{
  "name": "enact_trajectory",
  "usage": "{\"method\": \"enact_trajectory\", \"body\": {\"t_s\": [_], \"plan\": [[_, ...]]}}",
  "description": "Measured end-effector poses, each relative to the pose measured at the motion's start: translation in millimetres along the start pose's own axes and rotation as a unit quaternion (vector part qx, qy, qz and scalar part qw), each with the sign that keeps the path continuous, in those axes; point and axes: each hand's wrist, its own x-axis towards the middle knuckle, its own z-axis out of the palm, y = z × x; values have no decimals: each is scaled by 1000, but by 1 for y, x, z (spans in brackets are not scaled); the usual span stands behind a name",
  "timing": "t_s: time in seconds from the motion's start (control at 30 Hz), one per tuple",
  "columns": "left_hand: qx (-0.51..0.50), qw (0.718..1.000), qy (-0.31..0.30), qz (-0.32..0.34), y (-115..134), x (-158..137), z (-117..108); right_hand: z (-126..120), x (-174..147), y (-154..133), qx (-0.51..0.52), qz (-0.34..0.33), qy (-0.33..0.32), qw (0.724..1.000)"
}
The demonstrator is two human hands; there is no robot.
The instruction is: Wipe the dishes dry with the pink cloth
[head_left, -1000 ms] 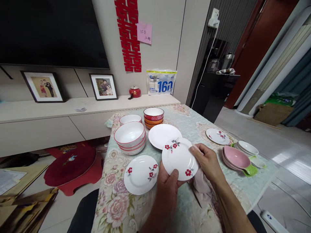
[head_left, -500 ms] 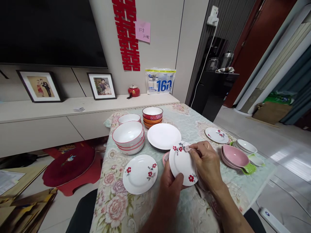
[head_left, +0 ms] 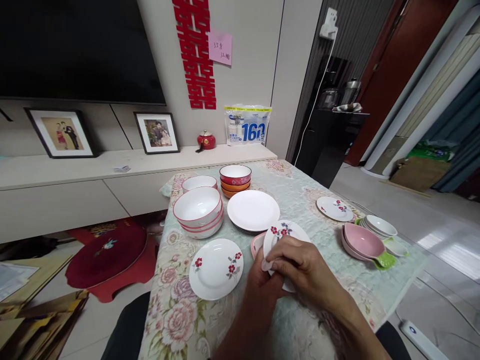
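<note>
A small white plate with red flowers (head_left: 294, 231) is held tilted over the near side of the table. My left hand (head_left: 260, 286) grips its lower left edge. My right hand (head_left: 300, 262) crosses in front of the plate, thumb and fingers pinching a small pale round pad (head_left: 266, 265) at the plate's left edge. Much of the plate is hidden behind this hand. Partly covered behind the plate is a pink dish (head_left: 257, 243). Left of my hands, a matching flowered plate (head_left: 216, 270) lies flat on the tablecloth.
Beyond my hands is a stack of larger white plates (head_left: 253, 211). Red-rimmed white bowls (head_left: 198, 206) stand to its left, with a stack of coloured bowls (head_left: 235, 181) behind. At right are a flowered plate (head_left: 334, 208), pink dishes (head_left: 363, 241) and small white bowls (head_left: 380, 226).
My right hand has moved left and down across the plate, carrying the pad from its upper right edge to its left edge. The plate has shifted slightly right; my left hand still holds it.
</note>
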Motion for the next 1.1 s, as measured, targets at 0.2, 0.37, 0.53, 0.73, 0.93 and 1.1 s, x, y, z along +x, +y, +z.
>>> {"method": "enact_trajectory", "body": {"t_s": [0.2, 0.37, 0.53, 0.73, 0.93, 1.1], "plan": [[-11, 998, -47, -41, -5, -2, 2, 0, 2, 21, -103, 27, 209, 972], [-9, 998, -56, -34, -4, -1, 1, -11, 2, 42, -179, 80, 304, 932], [-19, 998, -59, -32, -8, 0, -3, 1, 3, 30, -140, 55, 282, 948], [-30, 999, -3, -11, -8, 3, -3, 13, 4, 10, -24, 16, 107, 994], [-137, 990, -9, -27, 4, 0, -4, 0, 2, 5, -20, 30, -29, 999], [-178, 984, -12, 5, 3, 2, -9, -15, -4, 7, -78, 55, -75, 993]]}}
